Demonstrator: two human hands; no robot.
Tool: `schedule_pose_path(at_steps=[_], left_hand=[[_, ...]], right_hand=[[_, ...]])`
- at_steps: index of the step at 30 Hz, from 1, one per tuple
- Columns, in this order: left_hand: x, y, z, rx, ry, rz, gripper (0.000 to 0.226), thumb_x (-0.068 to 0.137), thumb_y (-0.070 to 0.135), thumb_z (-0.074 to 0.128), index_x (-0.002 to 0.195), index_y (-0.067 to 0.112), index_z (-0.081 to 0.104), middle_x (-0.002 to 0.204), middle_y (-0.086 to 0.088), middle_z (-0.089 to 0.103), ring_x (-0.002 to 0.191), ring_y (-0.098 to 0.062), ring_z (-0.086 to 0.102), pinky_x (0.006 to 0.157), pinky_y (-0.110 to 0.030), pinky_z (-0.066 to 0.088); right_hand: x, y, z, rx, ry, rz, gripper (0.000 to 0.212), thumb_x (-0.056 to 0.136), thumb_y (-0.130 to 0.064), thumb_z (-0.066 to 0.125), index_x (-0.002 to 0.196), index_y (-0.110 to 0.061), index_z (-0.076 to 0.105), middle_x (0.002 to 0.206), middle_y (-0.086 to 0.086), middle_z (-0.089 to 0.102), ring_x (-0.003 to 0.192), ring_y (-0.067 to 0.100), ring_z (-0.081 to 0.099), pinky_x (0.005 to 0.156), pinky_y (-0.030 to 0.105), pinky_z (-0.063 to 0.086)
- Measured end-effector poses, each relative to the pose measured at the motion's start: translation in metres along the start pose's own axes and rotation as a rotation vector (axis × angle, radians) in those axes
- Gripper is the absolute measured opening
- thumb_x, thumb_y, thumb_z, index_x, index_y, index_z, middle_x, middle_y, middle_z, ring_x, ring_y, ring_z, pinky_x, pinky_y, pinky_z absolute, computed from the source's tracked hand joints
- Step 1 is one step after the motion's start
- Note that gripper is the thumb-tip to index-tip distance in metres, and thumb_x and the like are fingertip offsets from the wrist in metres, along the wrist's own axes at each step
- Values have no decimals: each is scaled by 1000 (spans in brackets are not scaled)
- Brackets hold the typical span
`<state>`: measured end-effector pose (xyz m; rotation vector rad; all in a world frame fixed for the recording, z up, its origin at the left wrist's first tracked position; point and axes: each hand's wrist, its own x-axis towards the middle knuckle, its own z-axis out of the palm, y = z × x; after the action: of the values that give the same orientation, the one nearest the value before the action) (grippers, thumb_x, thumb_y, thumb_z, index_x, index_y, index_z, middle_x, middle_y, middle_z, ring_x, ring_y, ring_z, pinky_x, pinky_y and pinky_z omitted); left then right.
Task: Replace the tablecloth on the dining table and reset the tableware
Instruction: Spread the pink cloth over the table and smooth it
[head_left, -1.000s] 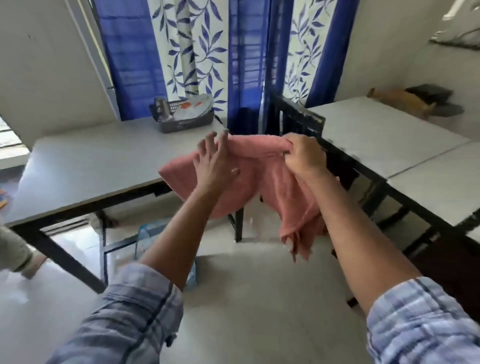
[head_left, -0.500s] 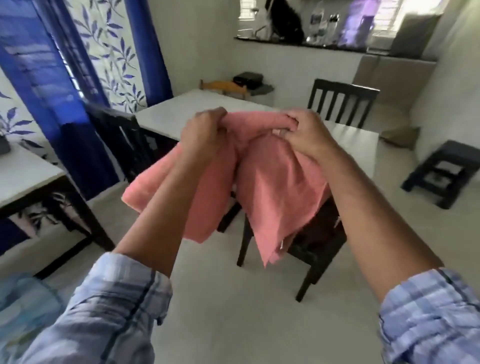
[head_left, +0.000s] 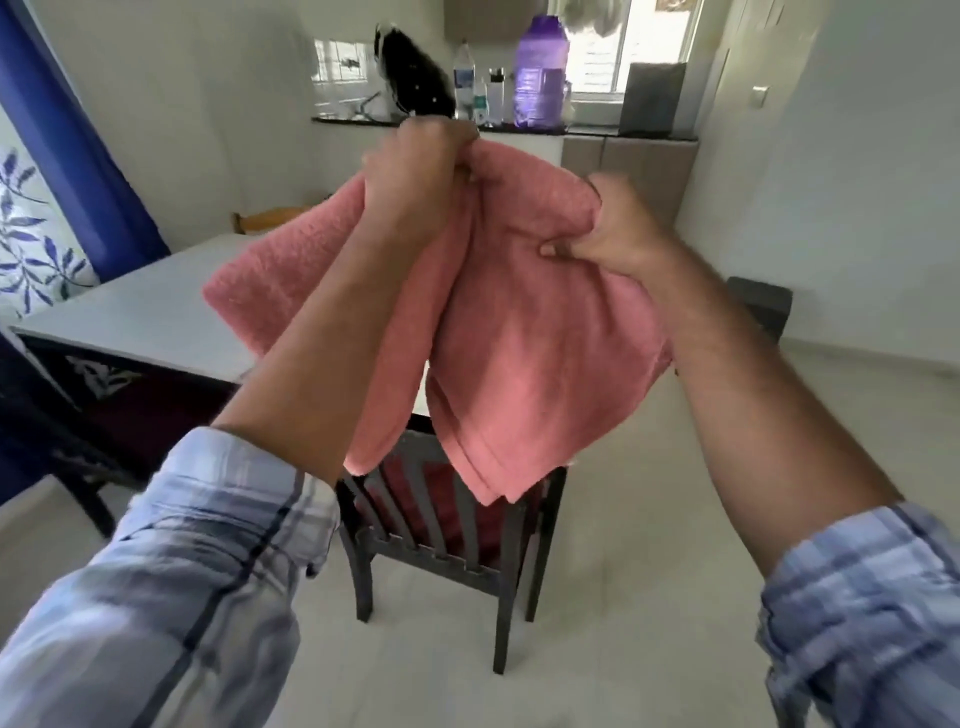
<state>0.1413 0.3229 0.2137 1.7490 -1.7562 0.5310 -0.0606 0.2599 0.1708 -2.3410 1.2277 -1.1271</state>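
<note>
**Pink cloth held up in both hands over the chair**

We note the pink cloth (head_left: 519, 338) off every surface, bunched and hanging in the air between the camera and the dining table (head_left: 156, 306). It has a towel-like nap.

- Left hand (head_left: 415, 171): raised the higher of the two, with fingers curled tight round a gathered part of the cloth's top edge.
- Right hand (head_left: 618, 228): lower and to the right, with thumb and fingers pinching a fold at the cloth's upper right side.
- The hands are near each other but apart, and the cloth is humped between them.
- One flap spreads left behind the left forearm and overlaps the table top in our view. We cannot tell whether it touches the table.
- The longest folds hang straight down, and the lowest corner ends in front of the chair (head_left: 441, 530).

Surroundings:

- The table has a pale top on a dark frame.
- The chair is dark wood with a slatted back and a red seat. It stands at the table's near end.
- The left sleeve (head_left: 182, 571) and the right sleeve (head_left: 857, 597) are light blue plaid, pushed up the forearms.
- A blue curtain (head_left: 67, 156) hangs at the far left.
- The counter (head_left: 597, 134) runs along the back wall. It carries a purple container (head_left: 540, 73) and a clear bottle (head_left: 462, 78).
- A dark stool (head_left: 758, 306) stands on the floor at the right, well apart from the table.
</note>
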Motion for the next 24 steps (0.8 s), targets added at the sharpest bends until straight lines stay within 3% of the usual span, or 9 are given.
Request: schedule_pose_path(at_steps=[4, 7, 9, 11, 16, 21, 24], left_hand=[[60, 23, 52, -43, 29, 40, 26, 84, 17, 49, 106, 20, 63, 112, -13, 64, 103, -38, 59, 79, -41, 46], [106, 41, 93, -87, 40, 50, 26, 82, 18, 50, 105, 18, 63, 112, -11, 65, 103, -36, 59, 76, -40, 44], [126, 47, 119, -116, 55, 80, 29, 79, 20, 50, 104, 16, 63, 111, -10, 65, 104, -35, 59, 77, -41, 44], [143, 52, 146, -141, 41, 86, 34, 77, 22, 48, 107, 15, 63, 111, -10, 63, 106, -34, 56, 79, -41, 45], [176, 51, 217, -60, -64, -50, 33, 85, 18, 52, 117, 19, 62, 114, -8, 62, 111, -31, 52, 83, -40, 43], [193, 48, 282, -30, -238, -226, 39, 83, 16, 50, 120, 26, 59, 120, -12, 62, 108, -39, 57, 83, -44, 47], [195, 48, 317, -33, -259, -300, 31, 84, 20, 55, 115, 23, 57, 114, -13, 64, 104, -38, 60, 78, -42, 48]], right_hand=[[52, 63, -11, -15, 106, 26, 46, 51, -47, 84, 84, -25, 60, 89, 6, 68, 85, 26, 65, 79, 38, 53], [93, 107, -24, -65, 144, 26, 49, 61, -37, 86, 98, -12, 64, 89, 3, 64, 82, 23, 61, 71, 29, 46], [116, 133, -29, -82, 157, 10, 46, 63, -31, 87, 97, -9, 64, 85, 0, 59, 78, 16, 55, 67, 26, 39], [141, 165, -30, -84, 142, 5, 46, 59, -35, 87, 91, -13, 63, 82, 2, 61, 76, 19, 58, 67, 30, 44], [202, 235, -10, -174, 13, -20, 42, 56, -40, 84, 85, -17, 64, 84, 7, 69, 81, 27, 65, 71, 39, 53], [249, 302, 16, -119, -235, -49, 34, 54, -34, 89, 67, -27, 59, 76, -3, 66, 80, 24, 66, 74, 37, 53], [277, 333, 23, -47, -377, -110, 31, 57, -28, 89, 67, -25, 60, 72, -5, 63, 74, 18, 62, 69, 27, 46]])
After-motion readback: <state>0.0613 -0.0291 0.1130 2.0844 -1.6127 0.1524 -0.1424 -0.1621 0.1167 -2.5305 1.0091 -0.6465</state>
